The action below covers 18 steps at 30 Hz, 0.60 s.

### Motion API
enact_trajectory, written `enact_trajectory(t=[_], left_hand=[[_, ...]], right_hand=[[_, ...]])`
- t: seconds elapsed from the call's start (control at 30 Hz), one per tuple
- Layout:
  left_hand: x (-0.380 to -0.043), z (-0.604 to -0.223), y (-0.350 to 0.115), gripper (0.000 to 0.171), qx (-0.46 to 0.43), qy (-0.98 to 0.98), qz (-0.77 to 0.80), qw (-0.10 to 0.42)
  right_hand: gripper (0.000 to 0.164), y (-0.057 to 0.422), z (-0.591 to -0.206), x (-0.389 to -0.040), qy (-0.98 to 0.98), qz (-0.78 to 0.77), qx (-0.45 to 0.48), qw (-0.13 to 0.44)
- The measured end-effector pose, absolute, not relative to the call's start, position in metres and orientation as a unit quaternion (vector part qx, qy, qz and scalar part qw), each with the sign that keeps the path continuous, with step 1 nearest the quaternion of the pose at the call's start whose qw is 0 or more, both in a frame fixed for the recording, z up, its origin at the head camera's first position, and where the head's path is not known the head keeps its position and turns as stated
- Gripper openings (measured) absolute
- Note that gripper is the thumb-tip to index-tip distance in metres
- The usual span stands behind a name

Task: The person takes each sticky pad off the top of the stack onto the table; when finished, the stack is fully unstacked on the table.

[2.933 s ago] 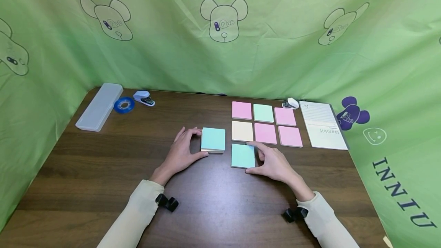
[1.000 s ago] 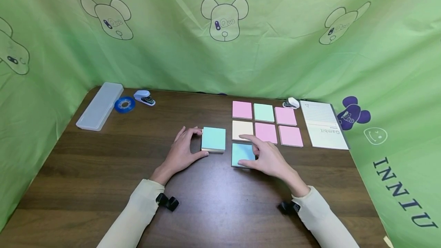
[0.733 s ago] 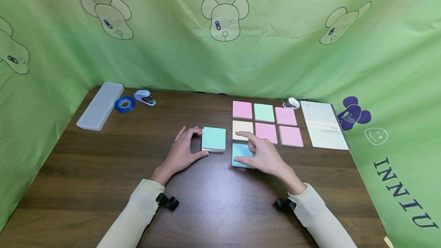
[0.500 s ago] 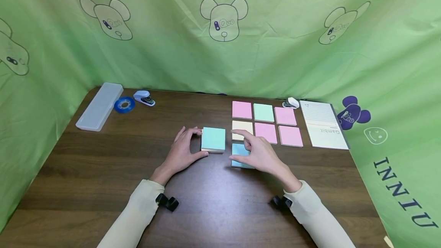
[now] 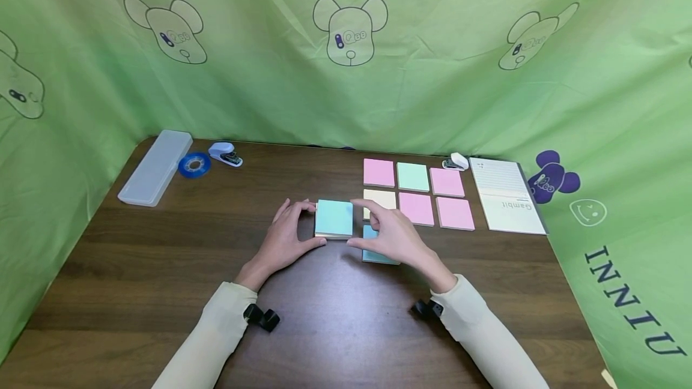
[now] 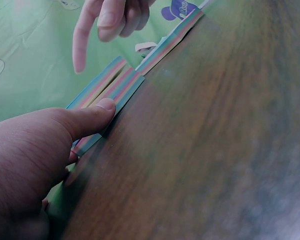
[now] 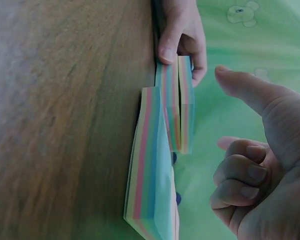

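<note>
My left hand (image 5: 286, 239) grips the left side of a stack of sticky note pads (image 5: 334, 219), thumb at the near edge and fingers at the far one. In the left wrist view the stack's edges (image 6: 110, 90) show coloured stripes, with a thin gap between an upper and a lower pad. My right hand (image 5: 400, 239) hovers just right of the stack, thumb and index finger stretched apart and the other fingers folded, nothing between them. Beneath it lies a blue-topped sticky note pad (image 5: 381, 258), partly hidden by that hand; its striped side (image 7: 145, 165) shows in the right wrist view.
Behind my right hand, pink pads (image 5: 416, 209), a cream pad (image 5: 373, 196) and a green pad (image 5: 413, 177) lie in two rows. A white stapler (image 5: 456, 162) and notebook (image 5: 508, 197) sit far right. Far left are a pencil case (image 5: 155, 168), blue tape (image 5: 194, 165) and purple stapler (image 5: 224, 153).
My right hand has left the edges of the blue-topped pad, risen over it and moved left towards the stack. The pad stays on the table. My left hand has not moved.
</note>
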<state>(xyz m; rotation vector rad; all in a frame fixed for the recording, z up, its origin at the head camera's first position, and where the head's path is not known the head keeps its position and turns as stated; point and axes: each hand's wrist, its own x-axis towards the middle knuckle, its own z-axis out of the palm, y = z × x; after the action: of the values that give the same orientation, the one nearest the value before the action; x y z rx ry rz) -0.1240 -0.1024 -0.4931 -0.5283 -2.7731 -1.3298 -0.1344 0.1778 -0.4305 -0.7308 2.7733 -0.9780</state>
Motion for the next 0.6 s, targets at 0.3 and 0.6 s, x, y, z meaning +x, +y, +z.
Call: enact_trajectory(t=[0.3, 0.6], left_hand=[[-0.124, -0.493, -0.103, 0.069, -0.169, -0.890, -0.423, 0.009], [-0.124, -0.492, -0.103, 0.071, -0.172, -0.890, -0.422, 0.009]], right_hand=[[0.090, 0.168, -0.438, -0.144, 0.925, -0.301, -0.220, 0.076], [0.096, 0.164, -0.445, -0.150, 0.929, -0.283, -0.222, 0.084]])
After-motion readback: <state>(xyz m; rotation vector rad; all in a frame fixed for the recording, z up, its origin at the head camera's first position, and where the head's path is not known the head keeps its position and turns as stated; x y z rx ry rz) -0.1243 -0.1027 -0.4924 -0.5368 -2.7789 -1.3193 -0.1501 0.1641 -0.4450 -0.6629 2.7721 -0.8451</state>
